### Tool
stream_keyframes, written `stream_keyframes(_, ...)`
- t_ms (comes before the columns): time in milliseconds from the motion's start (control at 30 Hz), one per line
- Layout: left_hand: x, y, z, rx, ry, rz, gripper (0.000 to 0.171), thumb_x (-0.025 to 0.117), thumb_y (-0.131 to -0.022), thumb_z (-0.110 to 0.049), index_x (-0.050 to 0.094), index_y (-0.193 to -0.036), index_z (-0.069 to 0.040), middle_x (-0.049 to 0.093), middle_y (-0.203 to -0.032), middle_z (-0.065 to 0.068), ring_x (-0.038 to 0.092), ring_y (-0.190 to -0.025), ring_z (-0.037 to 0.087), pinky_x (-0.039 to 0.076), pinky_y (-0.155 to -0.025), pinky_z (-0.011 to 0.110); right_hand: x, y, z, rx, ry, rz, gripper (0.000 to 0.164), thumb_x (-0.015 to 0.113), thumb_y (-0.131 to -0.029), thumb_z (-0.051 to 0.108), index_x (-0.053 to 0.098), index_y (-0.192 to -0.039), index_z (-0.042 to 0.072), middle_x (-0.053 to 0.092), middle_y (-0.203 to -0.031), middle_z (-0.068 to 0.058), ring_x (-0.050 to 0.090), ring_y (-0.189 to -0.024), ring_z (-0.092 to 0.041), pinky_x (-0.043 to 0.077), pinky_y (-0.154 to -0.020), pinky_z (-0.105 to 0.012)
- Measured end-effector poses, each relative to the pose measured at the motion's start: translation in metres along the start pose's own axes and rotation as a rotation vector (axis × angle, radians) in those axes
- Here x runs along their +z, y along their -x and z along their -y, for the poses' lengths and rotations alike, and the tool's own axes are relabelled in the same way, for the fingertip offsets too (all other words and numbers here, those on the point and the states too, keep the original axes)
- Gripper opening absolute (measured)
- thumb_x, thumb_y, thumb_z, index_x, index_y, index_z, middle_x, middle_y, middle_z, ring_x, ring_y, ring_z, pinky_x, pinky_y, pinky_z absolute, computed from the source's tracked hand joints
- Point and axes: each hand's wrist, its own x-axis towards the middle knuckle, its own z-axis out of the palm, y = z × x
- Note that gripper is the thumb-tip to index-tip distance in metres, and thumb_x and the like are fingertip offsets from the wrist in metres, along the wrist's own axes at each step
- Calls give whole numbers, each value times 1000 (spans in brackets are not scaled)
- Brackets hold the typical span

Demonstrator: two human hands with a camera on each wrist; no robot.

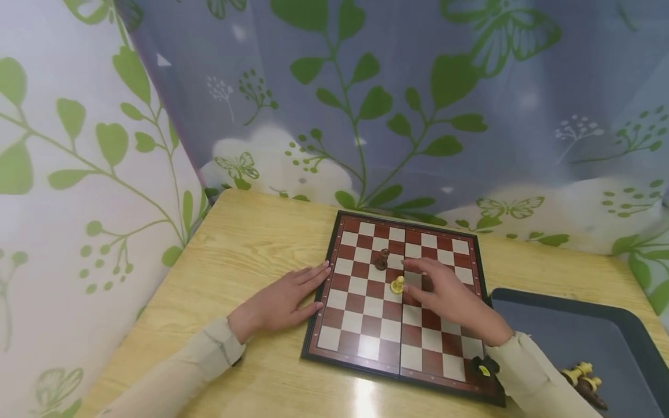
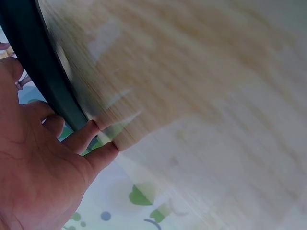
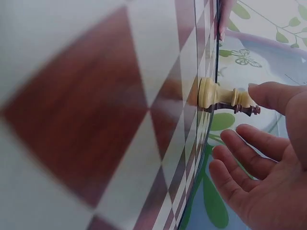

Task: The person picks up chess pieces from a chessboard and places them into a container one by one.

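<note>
A folding chessboard (image 1: 364, 342) lies on the table with two pieces near its middle. One is a cream-yellow chess piece (image 1: 398, 285); behind it stands a taller dark brown chess piece (image 1: 381, 260). My right hand (image 1: 450, 296) hovers just right of the yellow piece, thumb and fingers spread apart. In the right wrist view, the thumb tip (image 3: 268, 96) overlaps the top of the upright yellow piece (image 3: 208, 93), while the other fingers curve loosely. At the board's left edge rests my left hand (image 1: 282, 302), its fingers extended, with fingertips against the dark frame (image 2: 45, 62).
To the right, a dark grey tray (image 1: 564, 331) holds several yellow and brown chess pieces (image 1: 582, 374). A black object with a yellow-green mark (image 1: 485, 367) sits by the right sleeve at the board's near right corner. Leaf-patterned curtains (image 1: 397, 145) hang behind the wooden table (image 1: 251, 232).
</note>
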Motion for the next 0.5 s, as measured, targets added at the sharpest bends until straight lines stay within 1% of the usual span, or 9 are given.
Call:
stream_keyframes(100, 1, -1, 1, 0, -1, 3, 68, 40, -109, -46, 20, -163, -11, 16, -170, 4, 32, -151, 37, 29, -120, 59, 2, -9, 1, -8, 20, 28, 47, 67, -100, 24, 57, -142, 4, 59, -142, -15, 55, -131, -38, 51, -101, -57)
stream_keyframes(200, 1, -2, 1, 4, -7, -3, 68, 40, -109, -46, 20, -163, -11, 16, -170, 4, 32, -150, 37, 30, -120, 59, 5, -15, 0, -26, 29, 48, 38, 67, -100, 21, 64, -135, 6, 66, -133, -11, 58, -126, -35, 51, -100, -55)
stream_keyframes(333, -1, -3, -1, 5, -1, -8, 68, 41, -108, -46, 20, -164, -12, 16, -171, 3, 32, -151, 37, 29, -121, 59, 8, -18, -1, -45, 42, 45, 22, 70, -97, 15, 75, -118, 11, 72, -114, -1, 63, -113, -28, 52, -95, -51)
stream_keyframes(400, -1, -3, -1, 0, 1, 0, 68, 40, -108, -46, 19, -164, -13, 15, -171, 3, 31, -151, 36, 29, -121, 59, 8, -18, -1, -49, 51, 39, 17, 72, -96, 15, 77, -112, 14, 72, -109, 3, 63, -109, -26, 52, -93, -49)
stream_keyframes(500, -1, -1, 0, -12, 1, 18, 68, 40, -108, -46, 19, -164, -12, 14, -171, 3, 30, -151, 37, 28, -122, 58, 7, -18, -1, -79, 51, 34, 12, 73, -95, 15, 78, -106, 16, 73, -106, 5, 63, -106, -27, 52, -92, -51)
